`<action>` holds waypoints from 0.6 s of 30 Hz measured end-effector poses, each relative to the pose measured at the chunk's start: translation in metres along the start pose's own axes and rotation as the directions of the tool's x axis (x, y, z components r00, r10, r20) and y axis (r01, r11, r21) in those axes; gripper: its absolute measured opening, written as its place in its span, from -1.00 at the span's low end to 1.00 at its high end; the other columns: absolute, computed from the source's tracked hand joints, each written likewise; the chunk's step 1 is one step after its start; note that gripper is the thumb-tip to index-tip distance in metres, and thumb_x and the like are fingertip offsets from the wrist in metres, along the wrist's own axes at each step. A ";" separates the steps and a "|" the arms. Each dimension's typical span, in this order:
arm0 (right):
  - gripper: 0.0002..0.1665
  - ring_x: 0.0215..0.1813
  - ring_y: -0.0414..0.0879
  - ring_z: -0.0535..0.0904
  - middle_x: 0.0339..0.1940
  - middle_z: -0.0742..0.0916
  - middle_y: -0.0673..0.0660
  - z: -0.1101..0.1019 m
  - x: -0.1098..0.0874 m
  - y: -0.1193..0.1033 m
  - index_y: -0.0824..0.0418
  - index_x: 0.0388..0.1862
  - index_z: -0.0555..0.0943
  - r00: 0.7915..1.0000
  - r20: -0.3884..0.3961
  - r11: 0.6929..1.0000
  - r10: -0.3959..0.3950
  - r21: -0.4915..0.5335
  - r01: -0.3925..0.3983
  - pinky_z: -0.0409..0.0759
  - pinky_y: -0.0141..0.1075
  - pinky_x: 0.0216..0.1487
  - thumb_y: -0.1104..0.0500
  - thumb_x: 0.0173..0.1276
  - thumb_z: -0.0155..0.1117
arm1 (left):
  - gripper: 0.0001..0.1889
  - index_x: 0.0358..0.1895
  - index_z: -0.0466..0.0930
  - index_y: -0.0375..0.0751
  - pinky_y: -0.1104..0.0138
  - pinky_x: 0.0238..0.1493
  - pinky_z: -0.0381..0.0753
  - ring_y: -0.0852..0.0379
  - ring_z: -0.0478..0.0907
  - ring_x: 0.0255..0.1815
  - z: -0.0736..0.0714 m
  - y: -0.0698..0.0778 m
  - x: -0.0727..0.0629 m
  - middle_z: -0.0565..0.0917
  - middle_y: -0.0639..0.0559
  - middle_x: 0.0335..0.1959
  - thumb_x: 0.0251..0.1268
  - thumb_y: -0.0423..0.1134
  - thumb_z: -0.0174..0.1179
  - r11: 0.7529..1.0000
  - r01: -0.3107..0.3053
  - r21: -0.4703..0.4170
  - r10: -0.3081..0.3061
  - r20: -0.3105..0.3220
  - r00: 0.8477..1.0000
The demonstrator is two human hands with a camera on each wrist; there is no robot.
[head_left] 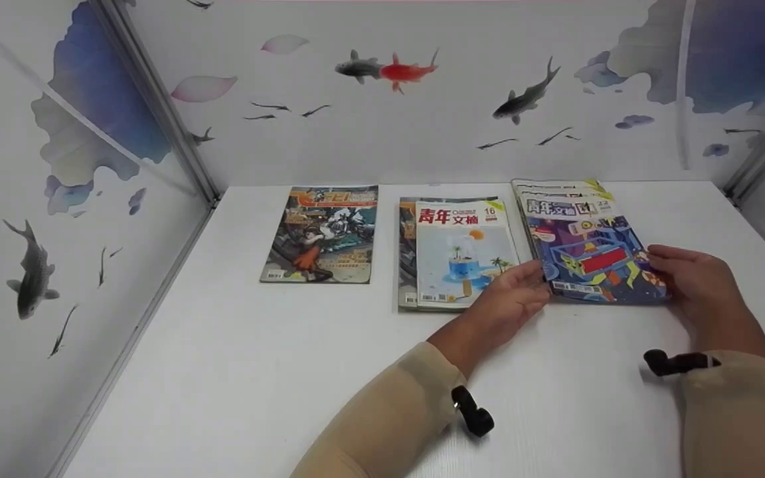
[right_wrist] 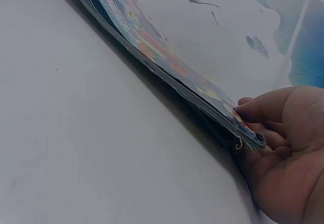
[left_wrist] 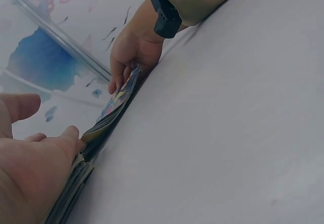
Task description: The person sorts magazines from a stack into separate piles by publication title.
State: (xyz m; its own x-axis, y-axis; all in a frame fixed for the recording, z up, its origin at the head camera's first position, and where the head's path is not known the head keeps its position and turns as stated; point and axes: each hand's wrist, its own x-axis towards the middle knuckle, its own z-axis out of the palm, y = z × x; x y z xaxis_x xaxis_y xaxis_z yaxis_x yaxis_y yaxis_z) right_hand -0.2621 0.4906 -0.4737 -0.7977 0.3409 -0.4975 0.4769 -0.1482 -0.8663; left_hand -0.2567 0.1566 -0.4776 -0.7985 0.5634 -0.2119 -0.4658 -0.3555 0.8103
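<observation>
A blue and purple magazine (head_left: 595, 255) lies on top of the right-hand stack, and several magazine covers peek out behind it. My right hand (head_left: 704, 279) pinches its right edge. In the right wrist view the thumb (right_wrist: 268, 106) rests on the cover, with fingers below the slightly raised corner. At the magazine's left lower edge, my left hand (head_left: 505, 302) touches the side with its fingers extended. The left thumb (left_wrist: 23, 106) stands apart from the pages in the left wrist view. Just left of it sits a pale blue magazine (head_left: 459, 265) with red lettering.
Beneath the pale blue magazine, a darker magazine (head_left: 407, 255) sticks out at the left. Another dark magazine (head_left: 319, 236) with an orange title lies alone farther left. All rest on a white table (head_left: 236, 372), enclosed by panels (head_left: 276, 146) printed with fish and leaves.
</observation>
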 end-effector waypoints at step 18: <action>-0.32 0.21 -0.24 0.64 0.10 0.68 -0.14 0.021 -0.016 -0.014 -0.09 0.58 0.50 0.978 -0.143 0.974 -0.153 0.147 0.174 0.73 -0.55 -0.02 -0.08 0.53 0.40 | -0.38 0.59 0.36 -0.26 0.07 0.64 0.42 -0.10 0.46 0.61 -0.015 0.011 -0.007 0.52 -0.19 0.56 0.48 -0.53 0.12 0.987 -0.161 -0.008 0.160 -0.060 0.985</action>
State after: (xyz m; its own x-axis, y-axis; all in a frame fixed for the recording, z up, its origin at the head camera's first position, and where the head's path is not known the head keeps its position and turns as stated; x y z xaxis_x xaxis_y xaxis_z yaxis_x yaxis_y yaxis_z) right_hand -0.2636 0.4678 -0.4540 -0.8002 0.4886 -0.3477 0.2714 -0.2220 -0.9365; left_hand -0.2614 0.1377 -0.4755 -0.8841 0.4537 -0.1118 -0.3344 -0.4474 0.8295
